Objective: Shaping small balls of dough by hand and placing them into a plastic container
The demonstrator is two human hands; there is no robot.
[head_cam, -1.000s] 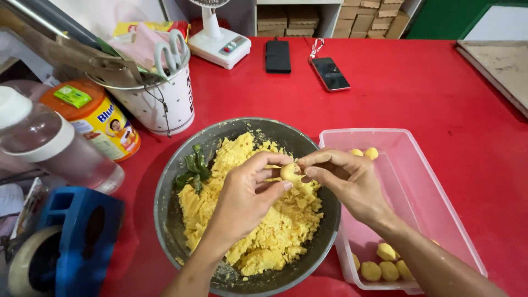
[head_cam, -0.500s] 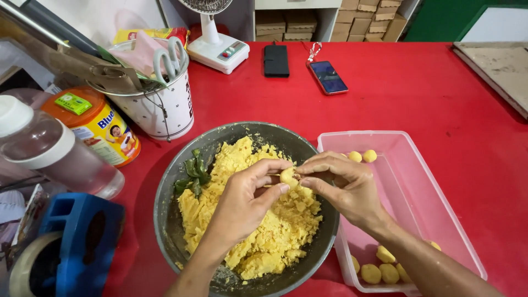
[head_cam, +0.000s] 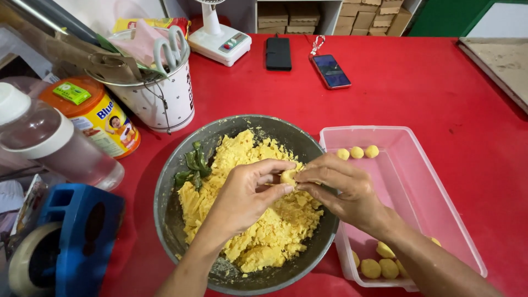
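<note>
A grey metal bowl (head_cam: 170, 181) on the red table holds crumbly yellow dough (head_cam: 258, 236) and a few green leaves (head_cam: 193, 164) at its left side. Over the bowl, my left hand (head_cam: 242, 198) and my right hand (head_cam: 344, 190) meet fingertip to fingertip around one small yellow dough ball (head_cam: 287, 176). To the right of the bowl stands a clear plastic tub (head_cam: 434, 198). It holds three dough balls (head_cam: 357, 152) at its far end and several more dough balls (head_cam: 379, 264) at its near end, partly behind my right forearm.
A white cup (head_cam: 165, 99) with scissors, an orange-lidded tin (head_cam: 96, 115), a clear bottle (head_cam: 49, 143) and a blue tape dispenser (head_cam: 71, 242) crowd the left. A small fan base (head_cam: 220, 41), a black wallet (head_cam: 278, 53) and a phone (head_cam: 330, 70) lie at the back.
My hands have stayed over the bowl, working the small ball between the fingertips. The view has shifted slightly; nothing else moved.
</note>
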